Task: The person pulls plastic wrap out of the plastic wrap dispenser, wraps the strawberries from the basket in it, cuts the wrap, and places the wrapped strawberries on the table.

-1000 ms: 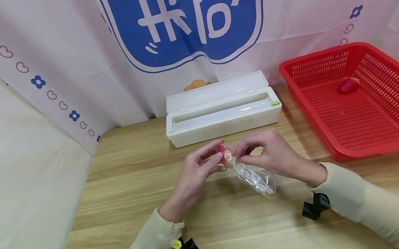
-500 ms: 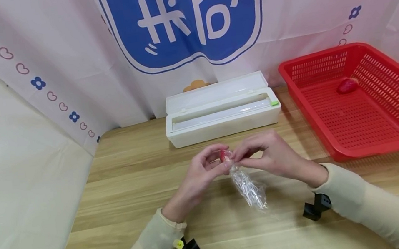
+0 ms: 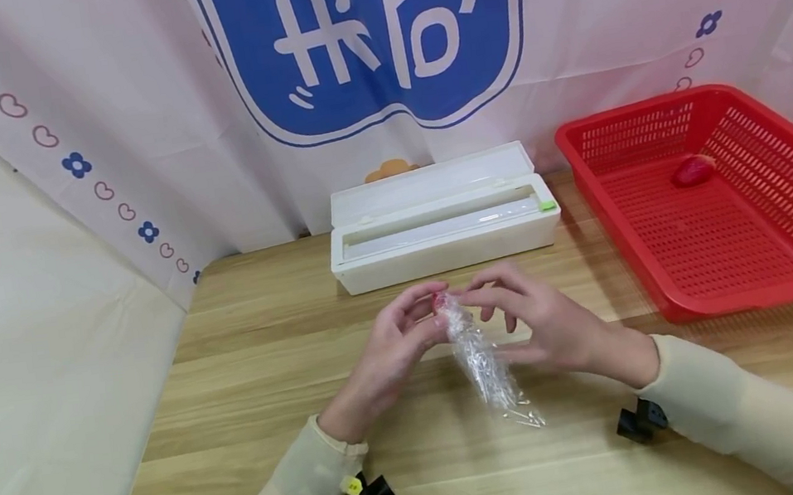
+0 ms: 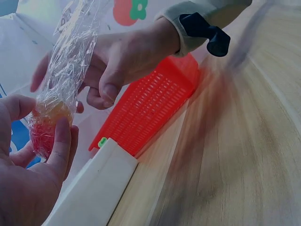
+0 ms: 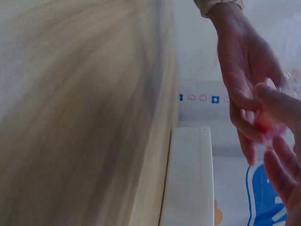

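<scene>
A small fruit-like piece, red at one end and yellowish at the other, is wrapped in clear cling film. Its loose film tail hangs crumpled toward the near side in the head view. My left hand holds the red end between thumb and fingers. Close beside the film is my right hand, its fingers spread; one fingertip reaches the film near the fruit, though contact is hard to tell. In the right wrist view the fruit is partly hidden by both hands.
Behind the hands stands a white cling film box with its lid raised and a roll inside. At right is a red slotted basket holding another red piece. A printed curtain hangs behind the wooden table.
The right hand has loosened its pinch on the film and spread its fingers, drawing slightly right. The film tail has swung down and is longer and narrower. The left hand keeps hold.
</scene>
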Motion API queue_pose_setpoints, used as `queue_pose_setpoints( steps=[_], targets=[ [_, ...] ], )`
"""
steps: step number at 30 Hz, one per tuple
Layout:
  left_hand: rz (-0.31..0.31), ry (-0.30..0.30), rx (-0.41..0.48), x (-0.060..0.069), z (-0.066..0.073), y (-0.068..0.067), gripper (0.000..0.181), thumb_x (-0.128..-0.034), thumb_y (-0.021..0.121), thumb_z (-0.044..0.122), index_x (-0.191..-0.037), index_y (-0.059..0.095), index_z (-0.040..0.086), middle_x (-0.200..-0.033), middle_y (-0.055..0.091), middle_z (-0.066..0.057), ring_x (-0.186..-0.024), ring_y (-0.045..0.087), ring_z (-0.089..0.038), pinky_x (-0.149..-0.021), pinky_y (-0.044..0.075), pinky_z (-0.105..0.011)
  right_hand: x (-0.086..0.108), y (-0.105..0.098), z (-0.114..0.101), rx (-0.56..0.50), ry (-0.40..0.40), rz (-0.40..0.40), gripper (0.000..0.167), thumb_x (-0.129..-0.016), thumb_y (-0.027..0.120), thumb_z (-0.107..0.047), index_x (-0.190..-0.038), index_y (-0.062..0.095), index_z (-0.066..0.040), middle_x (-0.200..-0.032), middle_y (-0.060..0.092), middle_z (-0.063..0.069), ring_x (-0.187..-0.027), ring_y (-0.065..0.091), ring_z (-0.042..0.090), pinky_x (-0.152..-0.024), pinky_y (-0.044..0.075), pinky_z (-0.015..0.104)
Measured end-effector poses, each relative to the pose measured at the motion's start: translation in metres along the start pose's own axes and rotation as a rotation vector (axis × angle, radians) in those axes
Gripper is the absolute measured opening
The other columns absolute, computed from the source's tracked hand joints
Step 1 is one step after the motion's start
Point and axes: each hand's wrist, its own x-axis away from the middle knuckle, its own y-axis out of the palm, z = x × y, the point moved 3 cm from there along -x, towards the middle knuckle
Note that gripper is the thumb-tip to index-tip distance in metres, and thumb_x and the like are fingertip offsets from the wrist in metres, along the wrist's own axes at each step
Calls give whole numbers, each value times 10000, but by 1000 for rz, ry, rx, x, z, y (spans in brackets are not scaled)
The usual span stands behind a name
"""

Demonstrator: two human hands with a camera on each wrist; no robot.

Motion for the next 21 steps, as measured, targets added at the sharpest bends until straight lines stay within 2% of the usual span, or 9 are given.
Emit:
queue_pose_setpoints(
  steps=[2,4,7,9,11,13,17,19,21],
  targets=[
    [-7,4,-13,0,1,1,506,-942,561,20,-1418,401,-43,-1420,500,-265,-1079,653,-125,-939,565,-283,-2,4,-4,51,-50,13,642,-756,865,-224,-1323,588,-110,-1282,546,116,-963,604,143,-644,537,179],
    [-9,8,-31,1,2,2,503,-943,566,22,-1418,408,-30,-1420,505,-254,-1089,652,-128,-941,565,-279,-5,6,-9,93,-131,64,481,-828,803,-242,-1268,646,-130,-1225,587,110,-919,617,142,-637,537,179],
    [-3,27,-68,1,2,4,489,-942,577,16,-1406,428,-16,-1417,523,-236,-1122,647,-147,-943,563,-268,-8,7,-18,118,-257,163,204,-918,667,-147,-1107,742,-132,-1079,658,95,-814,631,132,-629,530,155],
    [4,57,-114,0,2,5,466,-940,586,10,-1386,451,-7,-1401,542,-227,-1140,644,-164,-939,564,-260,-9,5,-22,89,-293,193,205,-905,604,-39,-1002,770,-109,-989,689,82,-787,650,137,-655,559,171],
    [6,90,-160,-1,2,6,448,-936,592,-2,-1366,469,-3,-1381,555,-236,-1153,639,-183,-936,565,-253,-10,3,-25,32,-263,163,199,-861,632,7,-954,776,-95,-954,712,69,-816,675,144,-717,583,195],
    [13,117,-203,-2,2,6,437,-930,588,-19,-1353,476,-9,-1364,560,-249,-1148,637,-178,-917,566,-234,-11,0,-27,-29,-182,96,189,-809,700,9,-953,775,-88,-963,732,49,-874,699,148,-792,599,237],
    [31,112,-226,-2,1,4,429,-921,560,-63,-1340,480,-8,-1344,566,-265,-1073,646,-130,-840,568,-194,-12,-6,-28,-88,-14,-16,264,-755,792,-32,-1005,772,-113,-1019,748,7,-938,710,129,-846,601,278],
    [25,95,-227,-1,0,4,434,-914,551,-82,-1336,478,-11,-1339,569,-261,-1046,646,-115,-809,565,-184,-12,-9,-28,-85,27,-22,267,-765,785,-24,-1013,775,-122,-1021,755,-2,-937,719,134,-839,604,284],
    [0,78,-237,0,1,5,443,-905,554,-94,-1334,478,-16,-1339,576,-246,-1048,645,-122,-797,569,-189,-13,-13,-26,-70,51,13,262,-758,805,-30,-1001,783,-125,-1002,765,12,-904,731,151,-802,606,266]
  ],
)
